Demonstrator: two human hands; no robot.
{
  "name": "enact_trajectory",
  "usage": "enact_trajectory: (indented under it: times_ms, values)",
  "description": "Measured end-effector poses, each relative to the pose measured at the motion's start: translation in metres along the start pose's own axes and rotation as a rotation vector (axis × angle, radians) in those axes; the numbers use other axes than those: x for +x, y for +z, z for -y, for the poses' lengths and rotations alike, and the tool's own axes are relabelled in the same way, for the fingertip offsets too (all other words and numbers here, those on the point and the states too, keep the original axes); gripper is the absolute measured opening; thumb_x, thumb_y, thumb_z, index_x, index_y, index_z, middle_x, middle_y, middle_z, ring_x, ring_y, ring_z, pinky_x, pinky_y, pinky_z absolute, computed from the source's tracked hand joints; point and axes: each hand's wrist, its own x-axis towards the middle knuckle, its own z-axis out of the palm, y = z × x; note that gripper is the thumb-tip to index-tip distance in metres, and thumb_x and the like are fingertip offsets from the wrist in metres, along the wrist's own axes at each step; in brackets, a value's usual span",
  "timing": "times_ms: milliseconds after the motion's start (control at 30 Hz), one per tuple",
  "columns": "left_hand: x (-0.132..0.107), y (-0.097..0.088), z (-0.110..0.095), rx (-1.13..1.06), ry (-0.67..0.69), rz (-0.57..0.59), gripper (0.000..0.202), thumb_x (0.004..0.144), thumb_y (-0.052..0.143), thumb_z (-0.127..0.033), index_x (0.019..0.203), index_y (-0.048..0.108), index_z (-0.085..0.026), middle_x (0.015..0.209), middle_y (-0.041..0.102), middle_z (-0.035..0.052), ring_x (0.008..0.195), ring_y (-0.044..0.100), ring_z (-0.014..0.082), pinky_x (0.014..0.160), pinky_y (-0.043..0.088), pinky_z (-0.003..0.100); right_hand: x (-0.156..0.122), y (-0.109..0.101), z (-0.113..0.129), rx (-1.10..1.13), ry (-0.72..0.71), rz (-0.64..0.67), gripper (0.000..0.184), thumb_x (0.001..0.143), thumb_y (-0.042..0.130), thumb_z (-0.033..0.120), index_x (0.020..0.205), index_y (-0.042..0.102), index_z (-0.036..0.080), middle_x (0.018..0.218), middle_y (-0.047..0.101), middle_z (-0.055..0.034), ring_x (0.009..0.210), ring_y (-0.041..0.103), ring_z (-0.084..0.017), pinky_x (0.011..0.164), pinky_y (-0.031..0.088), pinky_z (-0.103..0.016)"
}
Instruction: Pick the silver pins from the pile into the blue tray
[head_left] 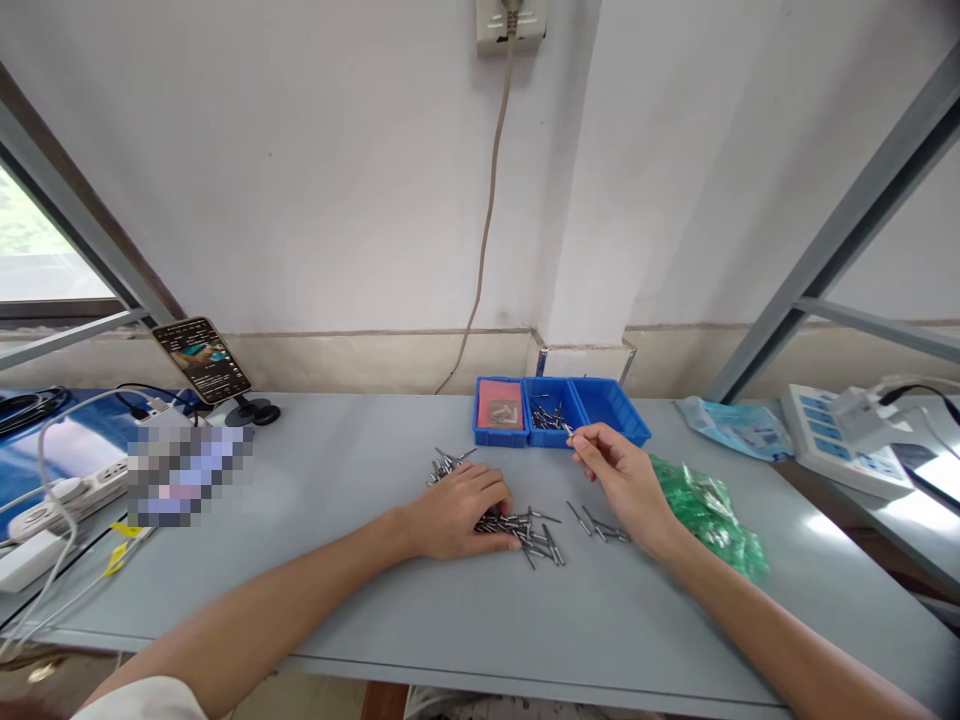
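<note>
My left hand (459, 508) lies on the table with its fingers curled round a heap of slim metal pins (517, 522), which look like blind rivets. Its thumb stretches along the near side of the heap, and the palm hides part of it. More pins (444, 464) lie just beyond the knuckles. Raised in front of the blue bins, my right hand (611, 475) pinches one small metal pin (570, 434) between thumb and fingertips. Several loose pins (589, 522) lie on the table beside the right wrist. The middle blue bin (581, 405) contains several such pins.
The left bin (501, 438) holds a pink sheet and a small clear bag; the right bin (609, 400) adjoins the middle one. Green plastic wrap (705, 515) lies by my right forearm. A phone (202, 358) on a stand and power strips (844, 440) flank the table (322, 470).
</note>
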Motion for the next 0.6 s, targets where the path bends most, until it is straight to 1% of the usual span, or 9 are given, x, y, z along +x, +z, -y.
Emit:
enact_trajectory:
  times_ms: [200, 400, 500, 600]
  values:
    - [0.0001, 0.0001, -0.0003, 0.001, 0.001, -0.001, 0.039, 0.097, 0.069, -0.059, 0.102, 0.058, -0.021, 0.100, 0.066, 0.0028, 0.096, 0.060, 0.0212, 0.088, 0.040, 0.036, -0.0003, -0.0006, 0.0009, 0.170, 0.098, 0.059, 0.038, 0.098, 0.064, 0.061, 0.095, 0.069, 0.023, 0.081, 0.061, -0.0016, 0.066, 0.049, -0.015, 0.063, 0.042, -0.030]
    - [0.0004, -0.0009, -0.0012, 0.005, -0.002, 0.007, 0.039, 0.098, 0.068, -0.059, 0.102, 0.059, -0.021, 0.101, 0.066, 0.0039, 0.096, 0.060, 0.0222, 0.087, 0.040, 0.036, 0.0007, 0.0009, 0.0056, 0.345, 0.173, 0.081, 0.039, 0.093, 0.070, 0.061, 0.093, 0.068, 0.022, 0.079, 0.056, 0.0000, 0.063, 0.046, -0.014, 0.060, 0.042, -0.029]
    - [0.0002, -0.0006, -0.0012, 0.005, -0.002, 0.002, 0.039, 0.098, 0.068, -0.060, 0.102, 0.059, -0.022, 0.100, 0.066, 0.0034, 0.095, 0.060, 0.0216, 0.087, 0.040, 0.036, 0.0011, 0.0012, 0.0077, 0.417, 0.200, 0.085, 0.037, 0.091, 0.073, 0.059, 0.093, 0.067, 0.023, 0.079, 0.055, 0.0003, 0.062, 0.045, -0.014, 0.059, 0.042, -0.030]
    - [0.0000, -0.0004, -0.0010, 0.006, -0.001, -0.003, 0.039, 0.098, 0.069, -0.059, 0.102, 0.059, -0.022, 0.101, 0.066, 0.0033, 0.095, 0.060, 0.0215, 0.088, 0.040, 0.036, 0.0009, 0.0011, 0.0077, 0.458, 0.205, 0.095, 0.032, 0.093, 0.073, 0.054, 0.098, 0.068, 0.023, 0.082, 0.055, 0.0002, 0.064, 0.045, -0.014, 0.060, 0.042, -0.030]
